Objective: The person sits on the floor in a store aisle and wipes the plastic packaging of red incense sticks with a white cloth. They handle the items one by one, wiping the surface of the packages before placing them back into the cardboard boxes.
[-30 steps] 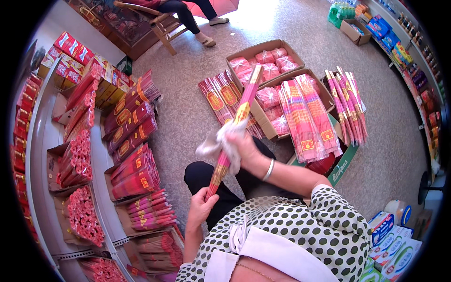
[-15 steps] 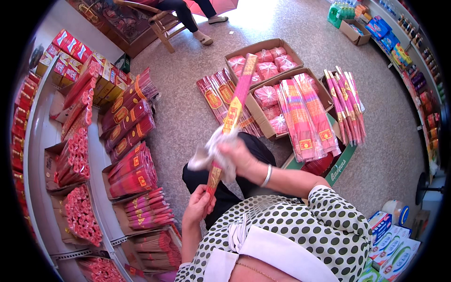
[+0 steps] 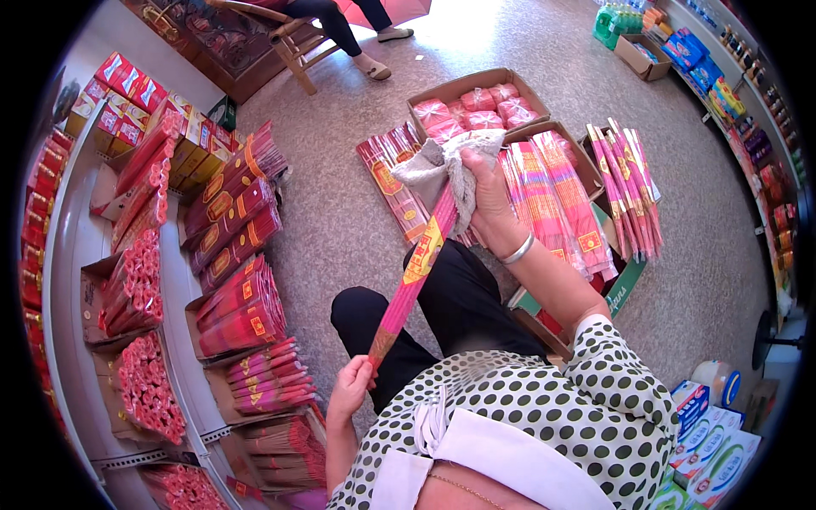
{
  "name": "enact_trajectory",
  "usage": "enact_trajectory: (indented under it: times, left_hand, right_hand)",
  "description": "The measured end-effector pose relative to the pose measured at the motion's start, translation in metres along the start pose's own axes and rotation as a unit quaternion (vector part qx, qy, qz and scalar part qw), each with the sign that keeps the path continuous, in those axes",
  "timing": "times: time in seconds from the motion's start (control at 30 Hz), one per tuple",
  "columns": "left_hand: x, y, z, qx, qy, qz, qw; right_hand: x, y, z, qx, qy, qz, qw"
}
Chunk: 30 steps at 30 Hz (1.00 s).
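Note:
My left hand [image 3: 351,388] grips the lower end of a long pink incense packet [image 3: 414,275] that slants up and to the right. My right hand [image 3: 488,204] holds a grey-white cloth [image 3: 442,168] wrapped over the packet's upper end, which is hidden under it. A silver bangle [image 3: 518,250] sits on my right wrist. My black-trousered knees are just below the packet.
Shelves on the left [image 3: 85,255] carry rows of red incense bundles [image 3: 234,212] and red boxes [image 3: 127,93]. On the floor ahead stand cardboard boxes [image 3: 476,85] of pink packets and long pink incense packs [image 3: 552,195]. A seated person's legs and a wooden chair [image 3: 297,42] are at the top.
My right hand with the cloth has slid up the packet from its middle to its top end. The packet has shifted slightly; my left hand stays on the lower end.

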<state>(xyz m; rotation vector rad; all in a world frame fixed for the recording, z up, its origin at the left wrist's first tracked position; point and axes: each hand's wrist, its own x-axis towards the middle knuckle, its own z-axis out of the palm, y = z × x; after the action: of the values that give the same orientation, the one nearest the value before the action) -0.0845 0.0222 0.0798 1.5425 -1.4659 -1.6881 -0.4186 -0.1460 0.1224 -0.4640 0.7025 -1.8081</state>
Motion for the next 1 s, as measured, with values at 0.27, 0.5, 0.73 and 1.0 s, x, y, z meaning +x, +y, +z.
enact_trajectory:
  times: [0.27, 0.5, 0.73, 1.0]
  left_hand:
    - [0.007, 0.013, 0.012, 0.021, 0.072, 0.031, 0.997]
    - [-0.015, 0.000, -0.004, -0.028, -0.005, -0.064, 0.998]
    - [-0.030, -0.017, -0.012, -0.125, -0.080, -0.095, 0.984]
    - [-0.013, -0.002, -0.006, -0.124, -0.063, -0.081, 0.987]
  right_hand:
    - [-0.074, 0.068, 0.002, 0.005, -0.059, 0.127, 0.990]
    - [-0.042, 0.058, -0.012, 0.019, -0.039, 0.091, 0.995]
    - [0.009, 0.026, -0.023, 0.107, 0.003, 0.104, 0.989]
    - [-0.039, 0.060, -0.005, 0.017, -0.051, 0.145, 0.988]
